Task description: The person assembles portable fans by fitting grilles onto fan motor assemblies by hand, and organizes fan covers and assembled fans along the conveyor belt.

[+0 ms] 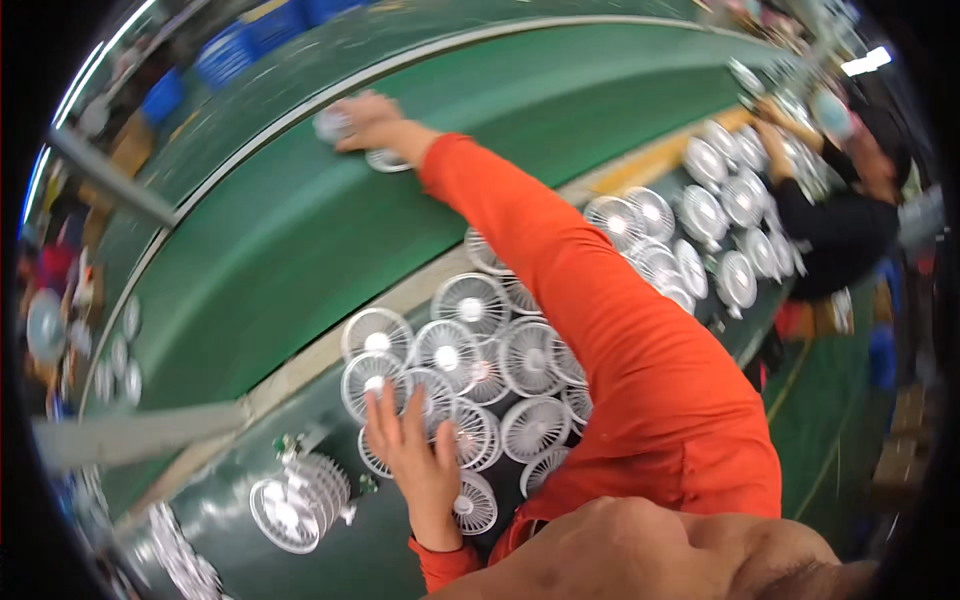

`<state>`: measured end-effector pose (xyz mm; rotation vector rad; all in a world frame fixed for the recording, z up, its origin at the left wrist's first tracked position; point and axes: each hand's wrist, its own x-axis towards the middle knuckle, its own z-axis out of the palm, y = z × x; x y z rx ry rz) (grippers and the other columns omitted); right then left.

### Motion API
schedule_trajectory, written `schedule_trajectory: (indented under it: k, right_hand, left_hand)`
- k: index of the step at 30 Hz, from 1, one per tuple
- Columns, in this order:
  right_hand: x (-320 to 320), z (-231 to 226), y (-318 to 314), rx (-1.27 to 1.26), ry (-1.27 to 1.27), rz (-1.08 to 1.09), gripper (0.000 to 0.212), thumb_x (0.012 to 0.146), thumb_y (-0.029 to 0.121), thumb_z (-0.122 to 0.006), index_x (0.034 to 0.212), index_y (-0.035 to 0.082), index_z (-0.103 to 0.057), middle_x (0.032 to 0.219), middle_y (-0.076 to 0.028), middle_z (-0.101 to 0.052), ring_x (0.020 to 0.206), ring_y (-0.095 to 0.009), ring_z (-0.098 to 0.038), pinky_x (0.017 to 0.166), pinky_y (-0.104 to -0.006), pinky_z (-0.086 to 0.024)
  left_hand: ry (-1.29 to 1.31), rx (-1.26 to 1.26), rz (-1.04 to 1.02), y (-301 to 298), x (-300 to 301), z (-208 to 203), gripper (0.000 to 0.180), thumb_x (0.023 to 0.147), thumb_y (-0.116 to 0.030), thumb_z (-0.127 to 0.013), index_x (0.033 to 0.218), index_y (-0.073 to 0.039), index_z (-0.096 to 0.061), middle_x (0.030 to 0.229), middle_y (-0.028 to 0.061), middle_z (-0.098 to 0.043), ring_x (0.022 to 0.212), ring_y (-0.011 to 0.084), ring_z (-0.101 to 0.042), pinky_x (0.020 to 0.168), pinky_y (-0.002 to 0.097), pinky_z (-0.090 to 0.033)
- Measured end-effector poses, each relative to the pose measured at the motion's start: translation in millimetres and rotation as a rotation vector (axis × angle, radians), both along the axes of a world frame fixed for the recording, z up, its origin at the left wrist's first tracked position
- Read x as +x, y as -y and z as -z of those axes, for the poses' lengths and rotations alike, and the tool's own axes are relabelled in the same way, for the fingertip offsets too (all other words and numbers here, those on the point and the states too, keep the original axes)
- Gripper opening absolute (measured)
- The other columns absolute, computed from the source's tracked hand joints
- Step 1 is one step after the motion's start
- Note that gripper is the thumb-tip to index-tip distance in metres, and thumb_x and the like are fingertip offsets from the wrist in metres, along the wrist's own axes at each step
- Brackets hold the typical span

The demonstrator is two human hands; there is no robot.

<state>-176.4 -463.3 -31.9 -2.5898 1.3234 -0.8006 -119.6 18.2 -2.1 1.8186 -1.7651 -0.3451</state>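
My left hand (415, 455) is open, its fingers spread over a crowd of white round fan grilles. The fingertips reach the lower edge of one grille (373, 385); whether they press on it I cannot tell. My right arm, in an orange sleeve, stretches far across the green conveyor belt (300, 270). At its end my right hand (372, 120), blurred, has its fingers closed about a small white fan part (332, 125) near the belt's far edge. Another white round part (387, 160) lies on the belt under that wrist, partly hidden.
A stack of white grilles (300, 505) with small green boards stands at the lower left. More white fans (720, 200) cover the bench to the right, where a co-worker in black (850, 225) handles some. A grey metal bar (140, 435) crosses the left side. Blue crates (228, 55) sit beyond the belt.
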Motion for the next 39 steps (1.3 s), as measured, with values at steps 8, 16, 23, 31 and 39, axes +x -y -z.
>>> schedule_trajectory:
  k: [8,16,23,31,39]
  right_hand:
    - [-89.3,6.3,-80.5,0.026,0.001,0.033,0.088,0.062,0.041,-0.084,0.138,0.035,-0.04,0.128,-0.019,-0.047,0.114,-0.041,-0.052,0.092,-0.0565,-0.043]
    - [-110.3,-14.6,-91.4,0.203,0.178,-0.096,0.084,0.06,0.042,-0.082,0.134,0.023,-0.047,0.116,-0.019,-0.058,0.109,-0.038,-0.054,0.092,-0.0436,-0.046]
    - [-152.3,-62.6,-243.1,0.27,0.283,-0.642,0.08,0.061,0.031,-0.083,0.132,0.013,-0.05,0.115,-0.017,-0.06,0.11,-0.036,-0.054,0.092,-0.043,-0.047]
    - [-208.7,-74.8,-341.5,0.274,-0.122,-0.793,0.09,0.064,0.039,-0.083,0.142,0.024,-0.04,0.146,-0.024,-0.032,0.126,-0.044,-0.041,0.099,-0.0538,-0.039]
    - [-393.3,-77.1,-314.0,0.034,0.044,0.272,0.069,0.072,0.032,-0.078,0.132,0.013,-0.051,0.132,-0.024,-0.047,0.122,-0.041,-0.044,0.099,-0.052,-0.04]
  left_hand:
    - [0.053,-0.002,0.02,1.1,-5.4,4.6,0.04,0.088,-0.017,-0.056,0.125,-0.004,-0.056,0.144,0.0194,-0.041,0.137,0.0407,-0.027,0.11,0.052,-0.02]
    - [0.092,-0.037,0.049,-2.3,-9.2,5.8,0.039,0.093,-0.018,-0.051,0.128,-0.003,-0.054,0.145,0.0179,-0.04,0.138,0.0399,-0.028,0.111,0.0512,-0.022]
    - [0.138,-0.087,0.094,-2.6,-1.6,11.0,0.043,0.097,-0.025,-0.046,0.133,-0.001,-0.049,0.145,0.0186,-0.039,0.137,0.0397,-0.03,0.11,0.0515,-0.023]
    - [0.112,-0.178,0.229,4.5,-45.8,-41.9,0.062,0.097,-0.037,-0.045,0.144,-0.001,-0.032,0.151,0.025,-0.025,0.14,0.0421,-0.021,0.113,0.0517,-0.016]
    - [0.094,-0.154,0.314,1.5,-77.7,-17.3,0.06,0.098,-0.04,-0.043,0.143,0.0,-0.034,0.148,0.0248,-0.031,0.138,0.04,-0.028,0.113,0.0488,-0.02]
